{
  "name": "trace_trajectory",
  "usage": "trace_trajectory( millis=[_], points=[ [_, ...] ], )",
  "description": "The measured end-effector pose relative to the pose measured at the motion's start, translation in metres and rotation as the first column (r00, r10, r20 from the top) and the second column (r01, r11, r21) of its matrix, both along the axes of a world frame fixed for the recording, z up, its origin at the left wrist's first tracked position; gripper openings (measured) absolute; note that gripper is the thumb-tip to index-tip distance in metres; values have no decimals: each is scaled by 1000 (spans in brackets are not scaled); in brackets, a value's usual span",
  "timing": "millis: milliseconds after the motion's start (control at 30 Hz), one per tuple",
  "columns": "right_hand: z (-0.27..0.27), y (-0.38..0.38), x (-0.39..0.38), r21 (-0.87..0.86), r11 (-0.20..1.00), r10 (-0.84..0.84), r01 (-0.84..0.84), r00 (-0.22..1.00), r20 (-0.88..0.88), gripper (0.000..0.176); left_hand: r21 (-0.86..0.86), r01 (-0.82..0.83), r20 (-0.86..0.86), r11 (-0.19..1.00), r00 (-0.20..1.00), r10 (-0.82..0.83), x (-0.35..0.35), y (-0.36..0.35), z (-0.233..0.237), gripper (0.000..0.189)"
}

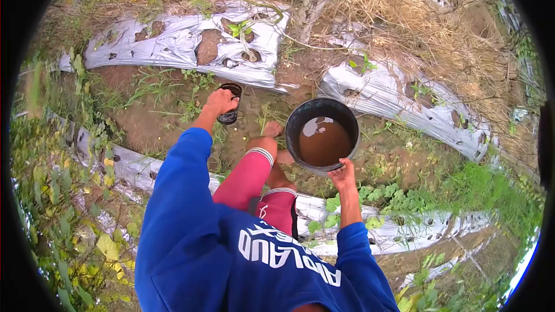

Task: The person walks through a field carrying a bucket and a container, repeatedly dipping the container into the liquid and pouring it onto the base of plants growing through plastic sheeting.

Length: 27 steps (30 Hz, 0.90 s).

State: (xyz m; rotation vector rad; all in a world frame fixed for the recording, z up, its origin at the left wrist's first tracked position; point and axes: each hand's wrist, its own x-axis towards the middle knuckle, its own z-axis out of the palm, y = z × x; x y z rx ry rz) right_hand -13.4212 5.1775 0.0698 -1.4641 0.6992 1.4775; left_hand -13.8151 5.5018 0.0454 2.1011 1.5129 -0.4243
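My left hand (221, 103) is closed on a small dark container (231, 117), held out over the soil path beside the plastic-covered bed. Fingers of my right hand (343, 177) grip the near rim of a round black bucket (293, 133). Brown, muddy water (324, 147) lies inside the bucket, with a bright reflection on its surface. The small container is to the left of the bucket, apart from it. What the small container holds cannot be made out.
Torn silver plastic sheeting (156, 43) covers a bed at the upper left, and another sheeted bed (387, 98) runs to the right. A wooden post (315, 0) stands beyond the bucket. My bare foot (273, 129) is on the path. Dry straw (410, 29) and green plants (399, 201) surround it.
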Motion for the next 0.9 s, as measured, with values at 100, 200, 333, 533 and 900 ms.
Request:
trace_trajectory(
  millis=[100, 200, 333, 533, 900],
  points=[
    [-8, 5, -35, -14, 1000, 24, -24, 1000, -16, 58, 80, 2, -48, 997, 999, 2, -27, 43, 10, 45],
    [-13, 6, -76, -27, 1000, 16, -16, 999, -28, 57, -30, 80, -130, 996, 988, -83, -44, 100, -8, 53],
    [-18, 28, -136, -84, 995, -60, 56, 997, -57, 56, -101, 197, -179, 975, 960, -213, -43, 167, -21, 54],
    [-10, 67, -209, -108, 986, -136, 128, 988, -71, 46, -192, 311, -181, 931, 921, -345, -38, 227, -34, 56],
    [-12, 130, -316, 55, 981, -183, 188, 979, -86, 47, 54, 269, 269, 962, 924, -273, -147, 194, -40, 45]
  ],
)
